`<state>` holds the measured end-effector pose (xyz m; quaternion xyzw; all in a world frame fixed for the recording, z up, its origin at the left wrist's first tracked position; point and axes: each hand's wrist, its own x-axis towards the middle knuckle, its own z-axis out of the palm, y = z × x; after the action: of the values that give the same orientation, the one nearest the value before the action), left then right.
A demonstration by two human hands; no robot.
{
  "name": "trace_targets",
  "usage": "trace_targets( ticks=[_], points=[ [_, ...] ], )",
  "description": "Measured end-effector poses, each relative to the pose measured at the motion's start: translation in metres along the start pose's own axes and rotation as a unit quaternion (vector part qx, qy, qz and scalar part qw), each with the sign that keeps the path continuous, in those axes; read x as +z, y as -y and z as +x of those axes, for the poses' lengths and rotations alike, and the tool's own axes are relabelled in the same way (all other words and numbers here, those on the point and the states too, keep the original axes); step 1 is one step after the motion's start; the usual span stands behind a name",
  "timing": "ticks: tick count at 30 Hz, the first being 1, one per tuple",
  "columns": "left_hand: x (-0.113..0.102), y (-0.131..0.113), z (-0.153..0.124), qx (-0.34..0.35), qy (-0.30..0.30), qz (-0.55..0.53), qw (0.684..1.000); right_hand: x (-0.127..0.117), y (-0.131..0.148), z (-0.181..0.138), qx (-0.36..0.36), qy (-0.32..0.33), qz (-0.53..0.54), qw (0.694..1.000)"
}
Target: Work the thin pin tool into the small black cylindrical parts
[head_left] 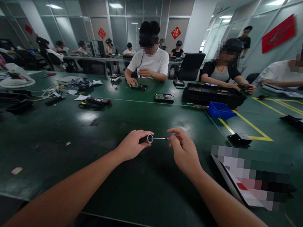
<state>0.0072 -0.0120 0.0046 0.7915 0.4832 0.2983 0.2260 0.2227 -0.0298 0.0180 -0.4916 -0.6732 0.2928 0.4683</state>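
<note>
Screwdriver (161, 138) pinched by right hand (186, 150), frame centre, tip at dark cylinder (149, 139) clasped in left hand (132, 145); contact unconfirmed. Should the cylinder twist, the tip could skid.

Left hand (132, 145) hides most of the dark cylinder (149, 139), so can't tell what it is. That white item (252, 198)'s mostly pixelated.

Black cylinder (147, 139), red screwdriver handle (167, 138), green tabletop (135, 193)
</note>
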Motion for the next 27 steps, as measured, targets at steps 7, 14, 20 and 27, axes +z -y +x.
trace_targets(
  ticks=[7,14,20,27],
  points=[
    [-0.001,-0.002,-0.001,-0.004,0.011,0.008,1.0,0.002,-0.001,-0.001,0.002,-0.015,0.012,1.0],
    [0.001,0.0,-0.001,-0.016,-0.011,0.019,1.0,0.012,-0.01,0.004,0.055,-0.064,0.209,0.974],
    [-0.005,-0.002,0.002,0.02,-0.023,0.087,0.996,0.017,-0.017,0.013,0.149,-0.084,0.396,0.902],
    [-0.002,0.009,0.004,-0.004,0.002,0.106,0.994,0.02,-0.025,0.011,0.135,-0.128,0.301,0.935]
  ],
)
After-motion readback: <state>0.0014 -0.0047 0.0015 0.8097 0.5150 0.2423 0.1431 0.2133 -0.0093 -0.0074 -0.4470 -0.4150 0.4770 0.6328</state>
